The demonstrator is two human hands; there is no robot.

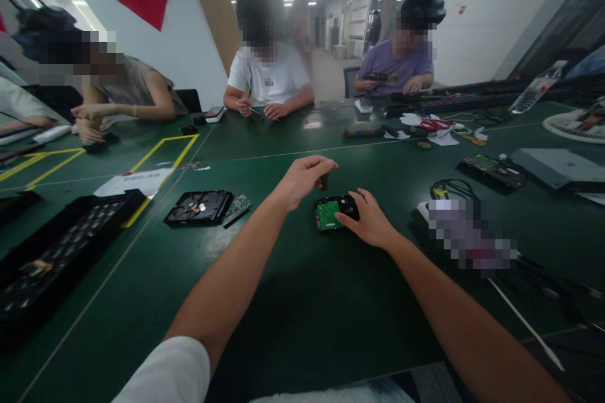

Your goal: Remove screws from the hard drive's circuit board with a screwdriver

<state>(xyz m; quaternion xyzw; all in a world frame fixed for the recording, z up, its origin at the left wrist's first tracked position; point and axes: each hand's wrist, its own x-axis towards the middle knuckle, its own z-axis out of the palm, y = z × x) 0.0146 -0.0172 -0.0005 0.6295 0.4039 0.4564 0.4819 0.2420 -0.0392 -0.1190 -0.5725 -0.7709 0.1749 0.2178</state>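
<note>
A hard drive with a green circuit board [327,214] lies on the green table [283,289], between my hands. My left hand [307,181] is closed around the top of a small dark screwdriver [324,184], held upright over the drive's far edge. Whether its tip touches the drive is too small to tell. My right hand [371,217] rests on the right side of the drive, its thumb on the board and its fingers over the far right edge. Left of my left forearm lie an opened black drive [198,206] and a loose circuit board [237,206].
A long black tray [70,252] stands at the left. On the right are a phone-like object [466,236], cables [454,187], another drive [491,171], a grey metal box [558,167] and a bottle [539,88]. Three people sit across the table.
</note>
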